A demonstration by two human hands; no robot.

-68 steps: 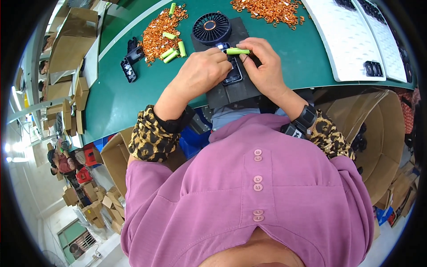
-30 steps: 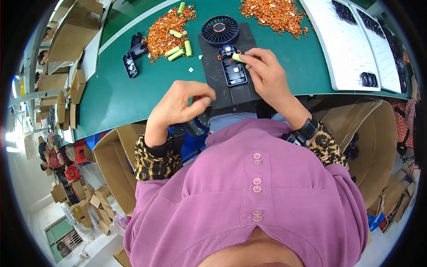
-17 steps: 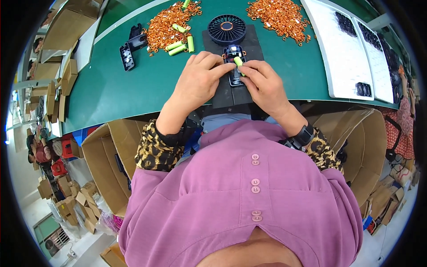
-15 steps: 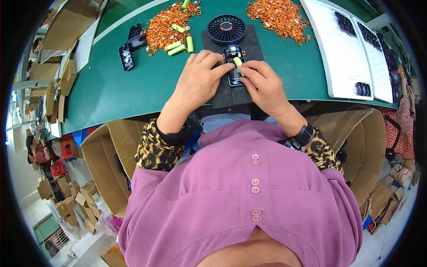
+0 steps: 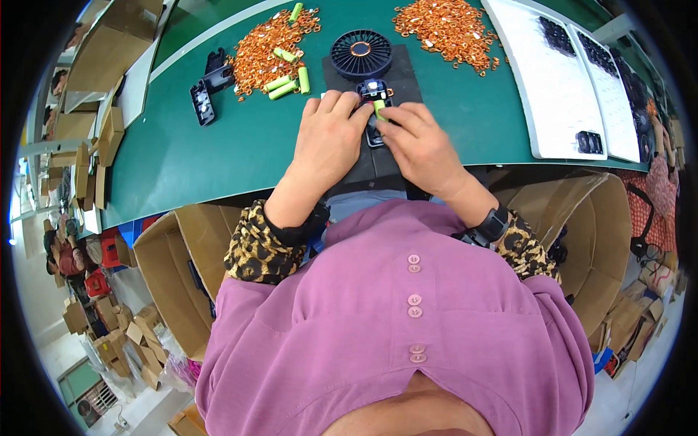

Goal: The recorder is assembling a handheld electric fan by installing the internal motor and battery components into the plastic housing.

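Note:
A handheld fan with a dark round grille (image 5: 360, 54) lies on a black mat (image 5: 406, 78), its opened handle casing (image 5: 374, 89) toward me. Between the thumb and fingers of my right hand (image 5: 425, 149) is a green cylindrical battery cell (image 5: 379, 110), lying over the casing. My left hand (image 5: 327, 138) is closed at the casing's left side, thumb tip beside the cell; its fingers cover part of the casing. Left of the mat are several more green battery cells (image 5: 303, 80). Farther left, black casing parts (image 5: 203, 102) rest on the green table.
Piles of small orange rings stand at the back left (image 5: 265, 54) and back right (image 5: 447, 33). White foam trays (image 5: 556, 109) with black parts are at the right. Open cardboard boxes (image 5: 171, 269) stand below the table edge (image 5: 182, 203). Other people are visible at both sides.
The view has shifted slightly, so the fan sits a little farther left in it. My right hand has tilted the battery cell closer in line with the casing. My left fingers stay at the casing.

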